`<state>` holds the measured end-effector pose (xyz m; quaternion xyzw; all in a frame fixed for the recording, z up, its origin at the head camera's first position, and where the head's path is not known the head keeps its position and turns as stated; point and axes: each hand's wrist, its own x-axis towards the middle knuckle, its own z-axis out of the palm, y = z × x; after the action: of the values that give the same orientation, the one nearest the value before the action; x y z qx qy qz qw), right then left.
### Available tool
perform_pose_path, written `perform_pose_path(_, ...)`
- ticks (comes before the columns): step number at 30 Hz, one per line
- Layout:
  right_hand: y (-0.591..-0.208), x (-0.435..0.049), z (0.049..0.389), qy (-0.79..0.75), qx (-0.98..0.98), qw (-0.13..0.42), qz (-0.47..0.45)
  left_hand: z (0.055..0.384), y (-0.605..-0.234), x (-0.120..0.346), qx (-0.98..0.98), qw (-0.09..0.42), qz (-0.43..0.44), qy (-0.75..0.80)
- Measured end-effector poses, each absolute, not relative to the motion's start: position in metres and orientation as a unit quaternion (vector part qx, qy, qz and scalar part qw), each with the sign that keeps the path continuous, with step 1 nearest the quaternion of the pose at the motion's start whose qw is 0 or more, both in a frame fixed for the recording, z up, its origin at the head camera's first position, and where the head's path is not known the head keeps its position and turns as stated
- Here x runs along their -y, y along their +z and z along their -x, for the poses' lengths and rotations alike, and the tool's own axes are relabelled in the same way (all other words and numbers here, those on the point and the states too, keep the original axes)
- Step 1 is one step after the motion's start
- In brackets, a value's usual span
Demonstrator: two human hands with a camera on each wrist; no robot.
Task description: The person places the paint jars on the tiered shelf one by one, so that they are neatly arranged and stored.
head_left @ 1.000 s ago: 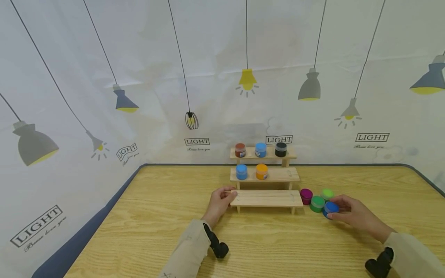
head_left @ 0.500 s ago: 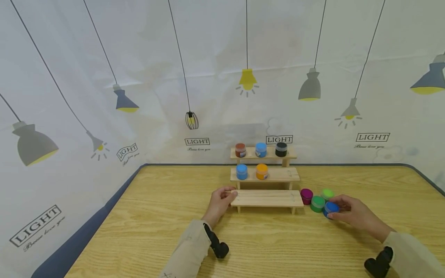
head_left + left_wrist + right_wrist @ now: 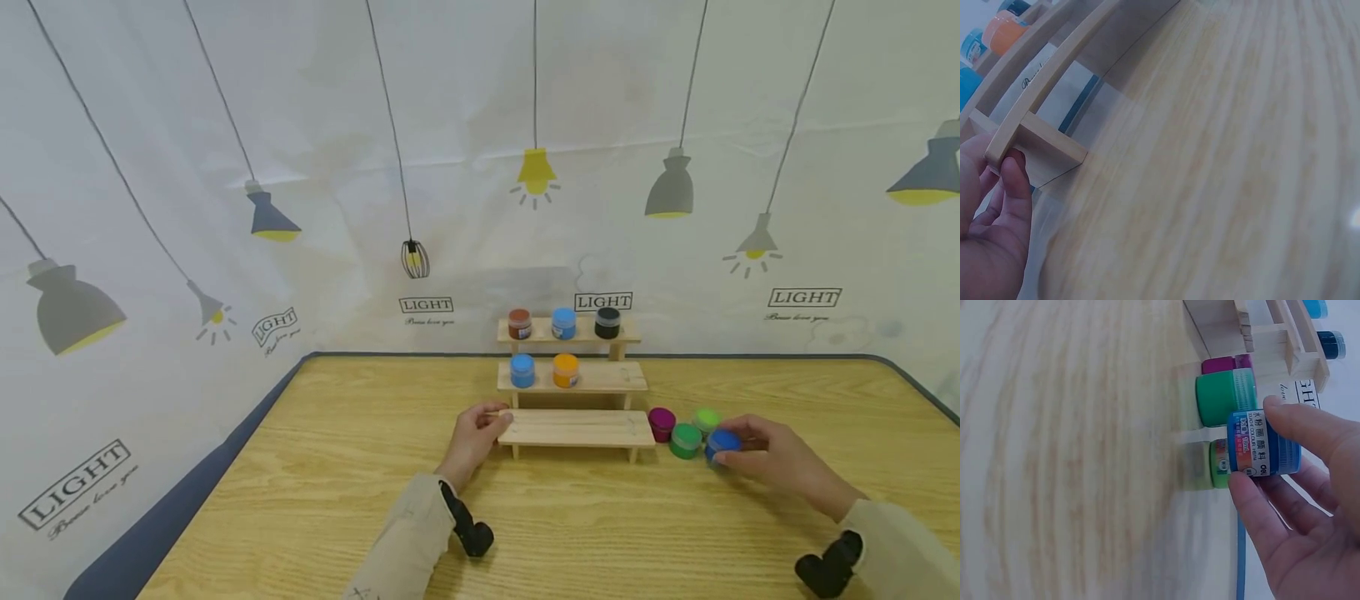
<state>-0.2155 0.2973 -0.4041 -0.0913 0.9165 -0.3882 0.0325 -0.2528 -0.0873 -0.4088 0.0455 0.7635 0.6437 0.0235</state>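
Between the thumb and fingers of my right hand (image 3: 783,462) is a dark blue paint jar (image 3: 722,447); in the right wrist view the jar (image 3: 1263,442) shows its printed label and seems raised off the table. Close by stand a green paint jar (image 3: 686,441), a magenta one (image 3: 662,424) and a light green one (image 3: 707,418). My left hand (image 3: 471,439) pinches the left end of the lowest tier of a three-tier wooden stand (image 3: 576,428). The left wrist view shows its thumb and fingers around the board's end (image 3: 1004,147).
The top tier carries a brown jar (image 3: 519,323), a light blue jar (image 3: 563,323) and a black jar (image 3: 607,322). On the middle tier sit a blue jar (image 3: 522,371) and an orange jar (image 3: 566,371). A printed curtain (image 3: 465,183) hangs behind the wood-grain table (image 3: 360,467).
My right hand has shifted slightly right and up with the dark blue jar, away from the green jar. The left hand stays on the stand's lowest tier.
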Motion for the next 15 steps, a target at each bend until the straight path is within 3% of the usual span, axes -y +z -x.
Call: perform_pose_path(15,-0.369,-0.284,0.217,-0.366,-0.921,0.006,0.13,0.256,-0.411,0.088,-0.764,0.031,-0.039,0.643)
